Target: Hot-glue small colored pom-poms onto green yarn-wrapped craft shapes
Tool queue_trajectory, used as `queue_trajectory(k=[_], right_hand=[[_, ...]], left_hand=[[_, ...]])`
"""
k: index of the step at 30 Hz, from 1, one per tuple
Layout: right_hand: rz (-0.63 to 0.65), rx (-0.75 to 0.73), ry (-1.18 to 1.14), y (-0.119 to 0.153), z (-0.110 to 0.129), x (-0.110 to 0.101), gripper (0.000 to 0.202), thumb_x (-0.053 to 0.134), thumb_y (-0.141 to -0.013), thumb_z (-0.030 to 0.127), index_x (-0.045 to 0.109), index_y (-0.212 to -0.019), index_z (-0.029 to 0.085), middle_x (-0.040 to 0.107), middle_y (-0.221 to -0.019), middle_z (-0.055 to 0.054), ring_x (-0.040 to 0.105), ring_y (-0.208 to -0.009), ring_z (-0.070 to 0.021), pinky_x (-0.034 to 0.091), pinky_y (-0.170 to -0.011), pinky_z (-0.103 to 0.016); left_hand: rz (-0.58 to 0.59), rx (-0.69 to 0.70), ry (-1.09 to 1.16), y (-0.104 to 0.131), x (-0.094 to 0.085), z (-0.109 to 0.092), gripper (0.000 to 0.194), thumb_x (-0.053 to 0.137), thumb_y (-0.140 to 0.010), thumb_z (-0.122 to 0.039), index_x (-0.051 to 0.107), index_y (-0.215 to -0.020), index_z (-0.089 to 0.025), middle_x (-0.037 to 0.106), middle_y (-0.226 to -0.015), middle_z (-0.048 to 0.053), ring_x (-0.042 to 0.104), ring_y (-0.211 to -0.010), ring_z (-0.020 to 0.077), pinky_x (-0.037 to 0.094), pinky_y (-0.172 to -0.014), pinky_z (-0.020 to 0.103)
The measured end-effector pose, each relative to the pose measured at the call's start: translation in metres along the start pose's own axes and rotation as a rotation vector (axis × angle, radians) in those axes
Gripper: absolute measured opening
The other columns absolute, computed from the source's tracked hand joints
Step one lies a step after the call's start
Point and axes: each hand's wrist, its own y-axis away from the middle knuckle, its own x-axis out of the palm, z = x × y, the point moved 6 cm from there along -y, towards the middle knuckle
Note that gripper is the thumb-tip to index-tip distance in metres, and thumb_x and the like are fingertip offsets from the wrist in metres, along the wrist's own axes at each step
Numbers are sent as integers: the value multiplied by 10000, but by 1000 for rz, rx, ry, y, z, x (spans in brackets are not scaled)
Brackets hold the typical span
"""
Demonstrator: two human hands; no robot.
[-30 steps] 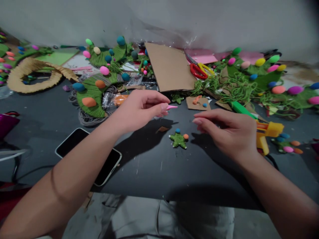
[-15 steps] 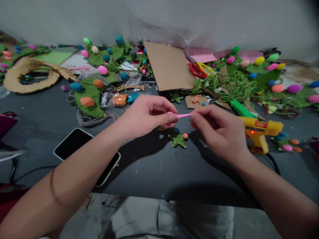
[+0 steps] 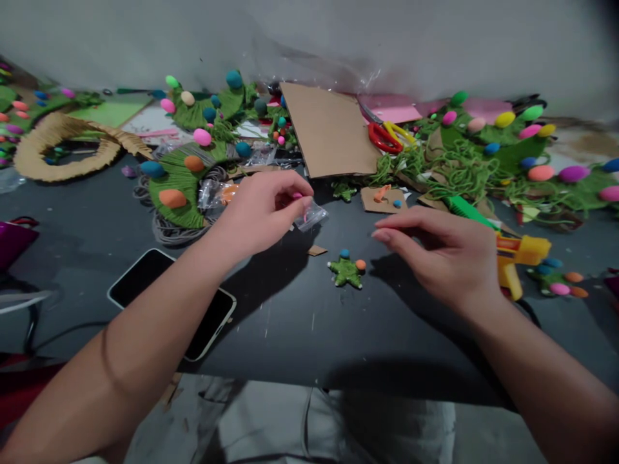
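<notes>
My left hand (image 3: 268,212) is closed with thumb against fingers, and a bit of pink modelling clay (image 3: 296,195) shows between them. Just beyond its fingertips is a small clear plastic bag (image 3: 313,216); whether the hand touches it I cannot tell. My right hand (image 3: 442,251) is held in a pinch above the table, and whatever lies between thumb and forefinger is too small to make out. Between and below the hands lies a green yarn star (image 3: 346,273), with a blue ball (image 3: 345,254) on its top point and an orange ball (image 3: 360,265) on another.
A yellow glue gun (image 3: 520,251) lies partly behind my right hand. A phone (image 3: 145,277) rests under my left forearm. Behind are a cardboard sheet (image 3: 329,132), red-handled scissors (image 3: 384,137), a green yarn wreath (image 3: 169,183) and tangled green yarn (image 3: 454,171).
The pink clay strand stretched between both hands has parted. My left hand has moved left to the plastic bag with the pink clay; my right hand has shifted slightly right.
</notes>
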Motion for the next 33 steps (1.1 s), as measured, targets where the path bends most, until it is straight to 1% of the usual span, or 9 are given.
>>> queue_trajectory(k=[3, 6, 9, 11, 15, 20, 25, 29, 33], right_hand=[[45, -39, -2, 0, -1, 3, 157, 682, -972, 224, 781, -1084, 272, 812, -1019, -36, 760, -848, -203, 615, -783, -355], [92, -22, -43, 1, -5, 6, 170, 614, -1020, 239, 765, -1097, 252, 794, -915, -23, 749, -756, -169, 602, -726, -315], [105, -21, -48, 1, -6, 7, 136, 626, -1020, 252, 759, -1049, 242, 780, -847, -10, 736, -717, -155, 585, -701, -296], [117, -28, -38, 0, -5, 7, 126, 632, -1016, 251, 756, -1039, 242, 787, -862, -16, 740, -730, -162, 589, -715, -305], [147, -57, -13, 0, -2, 11, 118, 656, -994, 233, 767, -1028, 251, 806, -911, -29, 753, -787, -184, 605, -753, -324], [158, -12, -22, 2, -6, 15, 216, 716, -951, 237, 755, -1164, 247, 816, -1061, -47, 768, -880, -200, 618, -757, -314], [171, -17, -15, 1, -3, 17, 101, 718, -940, 214, 755, -1029, 245, 811, -974, -36, 755, -822, -194, 622, -778, -320], [191, -35, -14, 0, -1, 18, 93, 710, -946, 214, 753, -1025, 241, 807, -966, -37, 749, -814, -188, 611, -781, -314], [188, -39, 0, -1, -2, 17, 93, 708, -944, 217, 754, -1020, 244, 805, -947, -35, 741, -796, -191, 605, -755, -318]], left_hand=[[22, 23, -101, 1, -4, 2, 276, 535, -983, -288, 726, -1168, -216, 762, -1112, 83, 702, -946, 236, 523, -843, 358], [48, 47, -219, 1, -8, 2, 323, 423, -997, -224, 704, -1154, -211, 734, -1121, 90, 675, -1000, 252, 504, -869, 385], [87, 69, -325, 2, -7, 1, 353, 367, -1018, -261, 702, -1111, -202, 694, -1140, 102, 645, -1079, 280, 489, -940, 425], [144, 71, -416, 3, -3, 2, 376, 439, -994, -319, 683, -1257, -205, 655, -1199, 116, 641, -1097, 302, 500, -948, 436], [234, 103, -633, 5, 5, 2, 734, 616, -869, -326, 483, -1589, -269, 540, -1271, 154, 617, -1100, 346, 530, -870, 428], [278, 178, -715, 5, 18, -1, 656, 607, -871, -303, 582, -1516, -188, 496, -1207, 191, 576, -1105, 383, 527, -880, 481], [286, 186, -703, 5, 24, -4, 548, 588, -874, -306, 639, -1396, -147, 497, -1182, 200, 565, -1113, 398, 520, -892, 503], [273, 161, -677, 5, 23, -6, 458, 600, -857, -348, 659, -1260, -138, 541, -1181, 191, 606, -1089, 380, 523, -890, 489], [334, 109, -577, 8, 22, -6, 623, 598, -879, -473, 564, -1419, -166, 643, -1307, 172, 658, -1146, 378, 530, -914, 471]])
